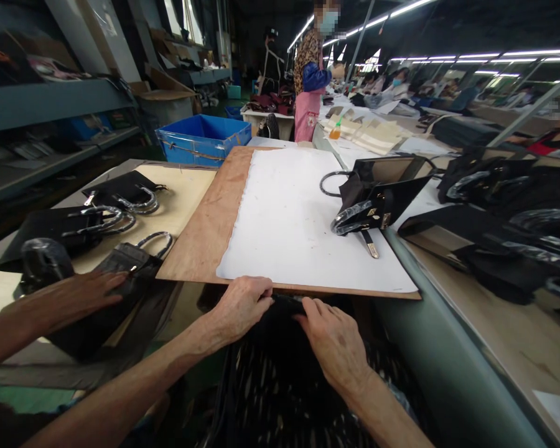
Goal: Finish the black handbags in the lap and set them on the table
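Just below the near edge of the white sheet, my left hand pinches the top edge of a black bag-like piece. My right hand grips the same edge a short way to the right, thumb and fingers closed on it. The lower part of the piece merges with dark patterned cloth over my lap, so its full shape is hidden. A black handbag with plastic-wrapped handles lies tilted on the right of the sheet, its strap with a metal tip hanging forward.
At left, another person's hand rests on a black handbag, beside other black bags. A brown board lies under the sheet. Behind it stands a blue crate. More black bags lie at right. A masked person stands beyond.
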Demonstrator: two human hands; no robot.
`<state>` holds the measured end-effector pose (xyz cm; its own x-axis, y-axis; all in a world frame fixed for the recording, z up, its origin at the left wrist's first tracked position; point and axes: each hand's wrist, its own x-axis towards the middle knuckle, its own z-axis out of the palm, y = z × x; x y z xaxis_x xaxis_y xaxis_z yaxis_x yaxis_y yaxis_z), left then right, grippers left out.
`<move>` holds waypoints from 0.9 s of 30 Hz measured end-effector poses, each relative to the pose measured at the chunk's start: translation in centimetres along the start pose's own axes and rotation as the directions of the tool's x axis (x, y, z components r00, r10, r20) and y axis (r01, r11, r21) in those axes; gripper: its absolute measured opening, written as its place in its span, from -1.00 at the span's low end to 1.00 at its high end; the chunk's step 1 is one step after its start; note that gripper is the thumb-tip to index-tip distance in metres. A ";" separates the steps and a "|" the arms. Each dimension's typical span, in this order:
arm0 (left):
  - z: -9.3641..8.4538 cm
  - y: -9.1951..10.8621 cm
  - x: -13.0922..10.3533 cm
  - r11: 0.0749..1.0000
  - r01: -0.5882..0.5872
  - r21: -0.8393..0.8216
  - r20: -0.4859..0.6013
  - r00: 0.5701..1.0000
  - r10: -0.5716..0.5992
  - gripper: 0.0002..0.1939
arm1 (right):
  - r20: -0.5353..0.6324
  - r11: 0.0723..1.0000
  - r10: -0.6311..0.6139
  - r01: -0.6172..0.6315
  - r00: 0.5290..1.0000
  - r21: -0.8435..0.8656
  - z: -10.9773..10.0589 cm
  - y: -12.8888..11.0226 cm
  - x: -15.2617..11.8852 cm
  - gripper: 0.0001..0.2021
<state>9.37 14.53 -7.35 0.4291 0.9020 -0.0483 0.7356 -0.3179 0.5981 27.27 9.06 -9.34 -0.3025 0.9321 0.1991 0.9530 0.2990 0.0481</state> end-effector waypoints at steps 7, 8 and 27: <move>-0.1 -0.1 0.1 1.000 0.016 -0.003 0.003 1.000 -0.016 -0.91 | 0.042 0.996 0.038 -0.041 0.998 0.084 0.2 0.4 0.7 -0.88; -0.2 -0.1 0.0 1.000 0.023 -0.008 0.008 1.000 -0.022 -0.91 | 0.051 0.995 0.041 -0.045 0.998 0.090 0.2 0.3 0.8 -0.86; -1.1 -1.1 -0.8 0.999 0.013 -0.052 0.094 0.996 -0.008 -0.55 | 0.176 0.970 -0.031 -0.013 0.984 0.243 -0.2 -0.9 3.6 -0.84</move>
<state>7.59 14.52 -7.08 0.4703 0.8731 -0.1284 0.7133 -0.2903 0.6379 25.35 12.12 -8.47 -0.3295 0.9439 0.0217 0.9248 0.3273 -0.1940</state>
